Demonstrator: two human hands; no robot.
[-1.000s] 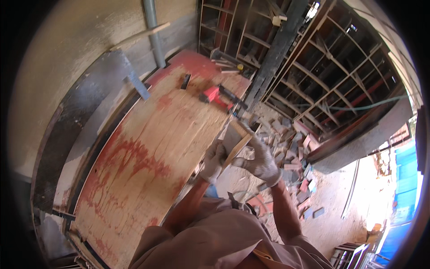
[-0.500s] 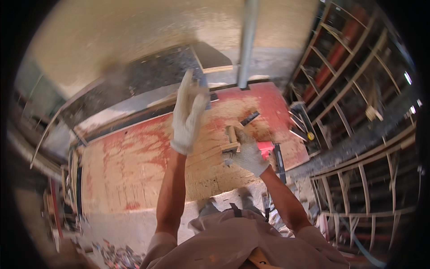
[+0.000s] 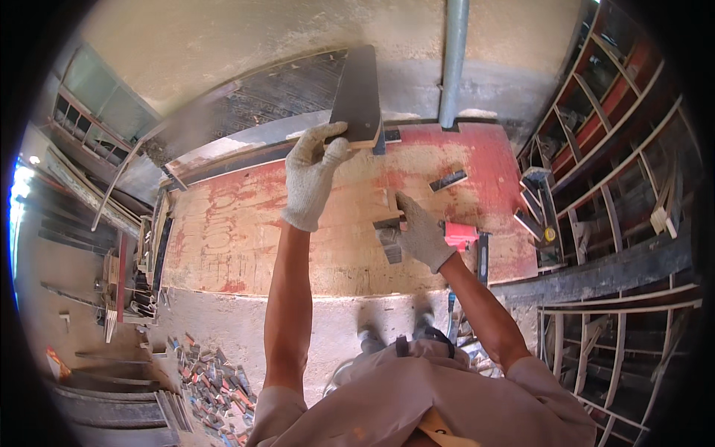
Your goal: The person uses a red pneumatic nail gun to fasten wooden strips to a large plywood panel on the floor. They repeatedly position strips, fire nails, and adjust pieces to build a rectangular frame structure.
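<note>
Board of flat dark-brown plywood, near tan wall, now pinched by white-gloved left hand, free half-second earlier; white-gloved right hand clasps dark wood blocks above red-stained wooden table. Both occupied.

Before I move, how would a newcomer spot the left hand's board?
Find the upright pipe on the wall. Left of it, by the far edge of the red-stained panel, the left hand grips a dark board. Unlike the long streaked sheet behind it, the board has a plain face and pale near edge.
</note>
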